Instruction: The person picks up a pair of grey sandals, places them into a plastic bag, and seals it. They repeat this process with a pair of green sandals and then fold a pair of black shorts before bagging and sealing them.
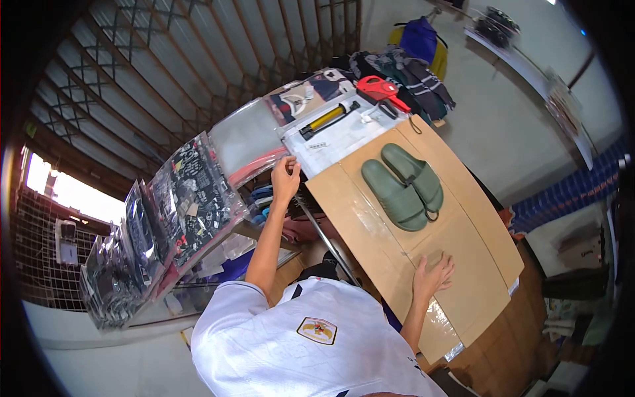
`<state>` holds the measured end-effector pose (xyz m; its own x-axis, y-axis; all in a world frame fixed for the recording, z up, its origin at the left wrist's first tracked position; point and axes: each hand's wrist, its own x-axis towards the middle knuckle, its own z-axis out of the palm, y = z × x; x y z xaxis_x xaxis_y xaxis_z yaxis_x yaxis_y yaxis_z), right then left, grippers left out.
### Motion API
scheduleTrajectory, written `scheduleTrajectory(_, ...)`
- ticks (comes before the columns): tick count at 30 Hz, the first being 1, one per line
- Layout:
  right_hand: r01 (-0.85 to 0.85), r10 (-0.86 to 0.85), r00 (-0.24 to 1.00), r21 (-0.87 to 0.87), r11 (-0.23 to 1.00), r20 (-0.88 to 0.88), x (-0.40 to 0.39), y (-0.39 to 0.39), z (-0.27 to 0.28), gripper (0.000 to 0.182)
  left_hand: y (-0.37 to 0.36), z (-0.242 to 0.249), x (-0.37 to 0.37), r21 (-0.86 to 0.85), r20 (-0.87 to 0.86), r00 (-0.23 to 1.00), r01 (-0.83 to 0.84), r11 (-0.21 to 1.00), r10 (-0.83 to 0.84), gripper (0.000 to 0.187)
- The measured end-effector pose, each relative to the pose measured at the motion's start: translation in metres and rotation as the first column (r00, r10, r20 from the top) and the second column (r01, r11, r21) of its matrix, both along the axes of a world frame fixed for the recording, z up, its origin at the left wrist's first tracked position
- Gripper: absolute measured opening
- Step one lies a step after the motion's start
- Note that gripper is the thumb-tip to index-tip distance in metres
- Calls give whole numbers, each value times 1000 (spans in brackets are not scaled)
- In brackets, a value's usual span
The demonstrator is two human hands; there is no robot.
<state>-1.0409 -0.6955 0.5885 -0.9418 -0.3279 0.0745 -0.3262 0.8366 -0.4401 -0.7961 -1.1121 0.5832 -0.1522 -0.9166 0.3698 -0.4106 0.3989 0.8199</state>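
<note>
Several clear bags [137,231] hold dark fabric [196,202]; right grip [432,274] spread over cardboard [479,255]; left grip [286,180]: cannot tell.

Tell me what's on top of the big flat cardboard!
A pair of green slippers sits on the cardboard, with shiny tape stuck on too. The right hand is over it, maybe touching. The cardboard under the slippers is covered, so I can't see it.

Slides [400,202] on cardboard [479,235], right. Right hand [433,276] over cardboard's near part; left hand [286,177] left of cardboard, near package [317,155]. Pump [327,121] on package, far; clothes pile [423,76] farther right. Bagged garments [197,198] left.
</note>
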Motion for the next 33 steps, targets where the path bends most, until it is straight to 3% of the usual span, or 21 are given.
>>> scheduleTrajectory(8,64,-57,995,83,994,-84,16,-31,-7,65,-91,-39,47,-130,280,895,-324,937,348,29)
scheduleTrajectory(9,69,-59,993,91,993,-104,17,-31,-9,64,-97,-42,50,-71,296,885,-356,932,361,32)
scheduleTrajectory(13,87,-72,987,100,991,-144,21,-35,-10,60,-116,-61,57,-113,370,824,-419,901,430,37)
scheduleTrajectory(16,103,-85,979,90,991,-183,23,-38,-13,58,-117,-74,63,-63,434,779,-476,877,453,30)
scheduleTrajectory(23,154,-127,966,108,982,-224,21,-43,-19,55,-122,-90,79,-54,295,827,-486,872,479,20)
scheduleTrajectory(26,158,-130,964,107,982,-231,19,-42,-20,53,-130,-87,78,118,229,809,-575,810,541,19)
scheduleTrajectory(27,158,-130,964,103,982,-234,19,-42,-20,53,-134,-89,80,100,249,795,-588,802,552,20)
scheduleTrajectory(30,162,-140,967,89,983,-212,20,-45,-18,53,-145,-92,81,202,185,694,-720,664,696,19)
scheduleTrajectory(33,163,-144,968,79,984,-204,20,-44,-17,53,-148,-92,82,138,44,709,-703,698,704,19)
